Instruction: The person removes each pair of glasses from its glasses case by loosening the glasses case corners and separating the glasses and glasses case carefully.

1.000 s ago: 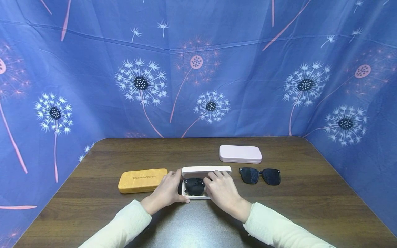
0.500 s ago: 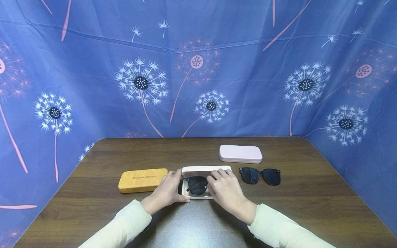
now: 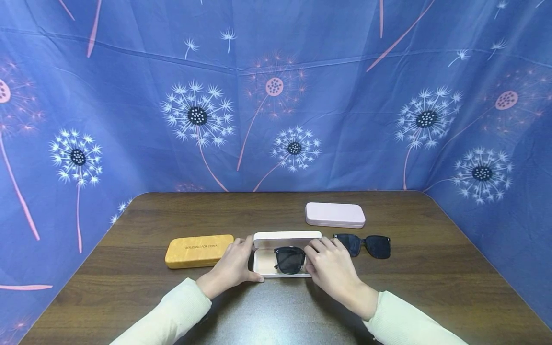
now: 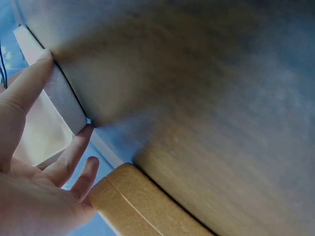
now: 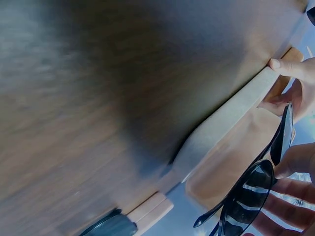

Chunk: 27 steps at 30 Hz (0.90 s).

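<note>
A white glasses case (image 3: 276, 236) stands with its lid up in front of me, its pale lining (image 5: 231, 157) exposed. My left hand (image 3: 233, 262) grips its left end, the thumb on the front wall and a finger round the corner in the left wrist view. Black sunglasses (image 3: 290, 260) are pinched between thumb and fingers of my right hand (image 3: 336, 268). They appear above the case's tray, tilted, with the temples pointing away from the hand in the right wrist view. The right hand hides one lens in the head view.
Left of the white case lies a yellow glasses case (image 3: 198, 251) with printed lettering, close to my left hand. A second pair of sunglasses (image 3: 377, 246) lies on the wooden table (image 3: 431, 297) beyond my right hand. Behind it sits a closed pale pink case (image 3: 335, 214).
My right hand has moved right and slightly toward me, carrying the sunglasses from the left part of the case toward its right end. The left hand keeps its hold.
</note>
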### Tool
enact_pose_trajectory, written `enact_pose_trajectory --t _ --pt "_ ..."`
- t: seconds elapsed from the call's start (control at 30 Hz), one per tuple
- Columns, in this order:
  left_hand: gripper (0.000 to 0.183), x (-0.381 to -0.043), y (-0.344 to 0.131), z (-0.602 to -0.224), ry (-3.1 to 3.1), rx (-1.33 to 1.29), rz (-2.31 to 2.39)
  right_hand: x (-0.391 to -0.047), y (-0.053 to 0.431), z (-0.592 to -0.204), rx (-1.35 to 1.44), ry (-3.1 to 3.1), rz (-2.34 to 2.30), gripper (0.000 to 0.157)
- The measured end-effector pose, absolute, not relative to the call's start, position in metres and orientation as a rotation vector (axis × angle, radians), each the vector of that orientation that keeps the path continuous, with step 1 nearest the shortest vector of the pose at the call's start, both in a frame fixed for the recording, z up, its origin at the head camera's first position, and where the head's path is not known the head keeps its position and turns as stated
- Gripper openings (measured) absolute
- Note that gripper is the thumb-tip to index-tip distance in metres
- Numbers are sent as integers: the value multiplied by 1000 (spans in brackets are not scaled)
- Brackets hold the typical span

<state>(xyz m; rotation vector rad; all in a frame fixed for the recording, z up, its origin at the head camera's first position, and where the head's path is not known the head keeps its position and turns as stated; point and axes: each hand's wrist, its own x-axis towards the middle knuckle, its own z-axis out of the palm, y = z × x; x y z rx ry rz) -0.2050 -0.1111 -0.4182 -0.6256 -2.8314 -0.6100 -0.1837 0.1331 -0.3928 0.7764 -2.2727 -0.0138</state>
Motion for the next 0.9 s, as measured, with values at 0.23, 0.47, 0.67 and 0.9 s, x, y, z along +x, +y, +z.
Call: enact_pose_trajectory --t 0.23,0.47,0.67,0.9 --pt "77 -205 -111 -419 -2820 -637 -610 -182 151 -392 740 -2278 -5 12" --pt "77 -205 -111 -419 -2828 -637 -602 -181 170 -394 709 -2283 1 12" --pt "78 -205 -111 -419 -2829 -633 -606 -181 185 -396 692 -2278 4 14" --pt "79 -206 -111 -420 -2829 -630 -595 -181 203 -397 632 -2331 10 16"
